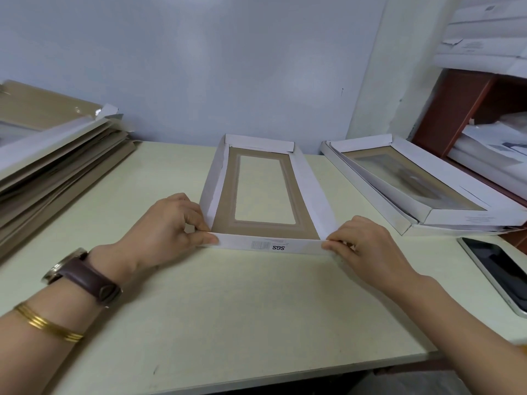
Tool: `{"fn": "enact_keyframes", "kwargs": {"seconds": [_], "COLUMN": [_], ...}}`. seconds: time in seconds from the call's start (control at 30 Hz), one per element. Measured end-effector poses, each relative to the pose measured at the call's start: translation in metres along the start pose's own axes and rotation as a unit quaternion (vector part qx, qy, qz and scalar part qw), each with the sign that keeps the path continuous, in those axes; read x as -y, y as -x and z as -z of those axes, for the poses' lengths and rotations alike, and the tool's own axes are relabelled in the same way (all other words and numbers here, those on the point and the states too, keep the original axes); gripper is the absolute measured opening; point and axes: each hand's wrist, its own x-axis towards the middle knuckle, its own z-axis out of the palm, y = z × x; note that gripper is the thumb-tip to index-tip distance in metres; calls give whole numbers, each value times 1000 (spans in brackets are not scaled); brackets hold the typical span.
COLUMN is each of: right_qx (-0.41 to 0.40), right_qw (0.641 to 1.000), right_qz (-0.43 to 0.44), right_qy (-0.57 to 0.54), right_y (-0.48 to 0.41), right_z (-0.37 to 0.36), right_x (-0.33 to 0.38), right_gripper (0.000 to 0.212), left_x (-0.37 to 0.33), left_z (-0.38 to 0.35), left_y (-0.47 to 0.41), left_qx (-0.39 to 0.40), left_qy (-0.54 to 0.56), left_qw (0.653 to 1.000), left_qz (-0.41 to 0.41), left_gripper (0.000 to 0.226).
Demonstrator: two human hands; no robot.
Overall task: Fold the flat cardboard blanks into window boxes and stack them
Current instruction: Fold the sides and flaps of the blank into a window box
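A half-folded window box (225,208) lies in the middle of the table, brown inside with a clear window, its white side walls and far end wall raised. My left hand (168,223) pinches the near left corner, where the side wall meets the near end flap. At the near right corner my right hand (362,245) pinches the same flap. The near flap (273,247) carries small print and stands nearly upright between my hands. A pile of flat blanks (57,155) rests at the left. Finished boxes (422,181) are stacked at the right.
A phone (496,269) lies face up near the table's right edge. A brown shelf (456,104) with white papers stands at the far right. The pale wall runs close behind the table. My left wrist wears a watch and bangles.
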Motion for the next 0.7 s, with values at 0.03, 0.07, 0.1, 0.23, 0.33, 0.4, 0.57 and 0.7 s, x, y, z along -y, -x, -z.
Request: {"fn": "enact_keyframes", "kwargs": {"seconds": [0.03, 0.07, 0.1, 0.23, 0.33, 0.4, 0.57, 0.7], "right_qx": [8, 18, 30, 63, 57, 55, 150, 194], "right_qw": [1000, 1000, 999, 993, 982, 978, 963, 943], "right_qz": [-6, -10, -15, -79, -138, -175, -224, -266], "right_qy": [-7, -10, -13, -67, -118, -104, -16, 36], "right_y": [-1, -2, -3, -9, -18, -28, -52, -65], "right_z": [1, 1, 2, 5, 7, 6, -3, -10], "right_x": [-1, -3, -4, -6, -6, -6, -7, -3], "right_gripper": [16, 16, 16, 18, 34, 32, 17, 10], "left_x": [-1, -2, -3, -7, -8, -9, -9, -9], "left_z": [0, -1, -2, -5, -5, -6, -6, -7], "left_y": [0, 0, -1, 0, 0, 1, 2, 1], "left_qx": [0, 0, -1, 6, 4, 4, 3, 3], "left_qy": [6, 14, 25, 33, 33, 30, 30, 28], "left_qw": [1000, 1000, 1000, 999, 999, 999, 998, 998], "left_qz": [5, 11, 16, 21, 32, 37, 46, 47], "left_gripper": [17, 19, 21, 19, 19, 19, 18, 18]}}
